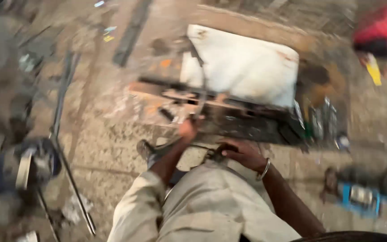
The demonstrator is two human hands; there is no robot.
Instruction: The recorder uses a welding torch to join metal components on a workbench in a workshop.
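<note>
Nearest: knee in beige trousers [211,210], person crouched over a gritty concrete floor [108,148]. Right hand [242,153], steel bangle on the wrist, is curled tight over a small dark metal part [215,154] resting at the knee; blur hides what the part is. Left hand [188,129] reaches forward past it and touches the near edge of a rusty steel bar frame [211,101]; can't tell how far those fingers are closed or whether they hold anything. My read: positioning step, frame being steadied while the part is held; next move needs a firm seat against the frame. Beyond the left hand, a white flat sheet [242,67] lies under the frame. Left of the grip: dark angle grinder [34,163], 1 long steel rod [68,170]. Right: blue power tool [363,195]. No containers visible.
</note>
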